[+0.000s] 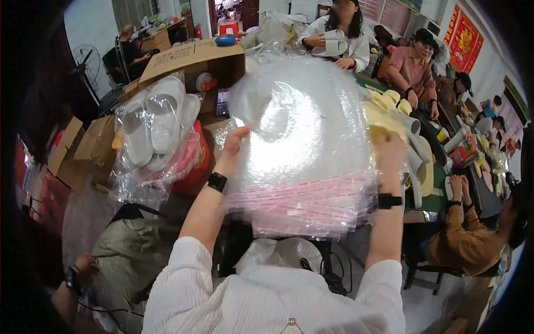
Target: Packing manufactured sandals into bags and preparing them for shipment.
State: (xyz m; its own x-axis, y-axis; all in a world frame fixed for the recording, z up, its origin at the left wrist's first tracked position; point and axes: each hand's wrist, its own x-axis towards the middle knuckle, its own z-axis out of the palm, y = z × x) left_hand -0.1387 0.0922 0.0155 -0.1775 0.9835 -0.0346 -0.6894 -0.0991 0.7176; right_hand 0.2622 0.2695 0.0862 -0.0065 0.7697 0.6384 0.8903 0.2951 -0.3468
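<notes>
A thick stack of clear plastic bags [311, 145] with pink-printed strips along the near edge fills the middle, glaring with reflected light. My left hand [236, 142] is closed on the stack's left edge, thumb on top. My right hand [391, 149] is at the stack's right edge, in front of yellow slippers [384, 100]. Motion blurs its fingers, so its grip is unclear. Left of my left arm, white slippers [166, 114] lie in a clear bag.
Cardboard boxes [192, 58] stand at left, with a red object [201, 158] beside the bagged slippers. A phone [222, 103] lies near the stack. More slippers cover the green table [434, 192] at right. Several people sit around; one across [334, 28] holds white slippers.
</notes>
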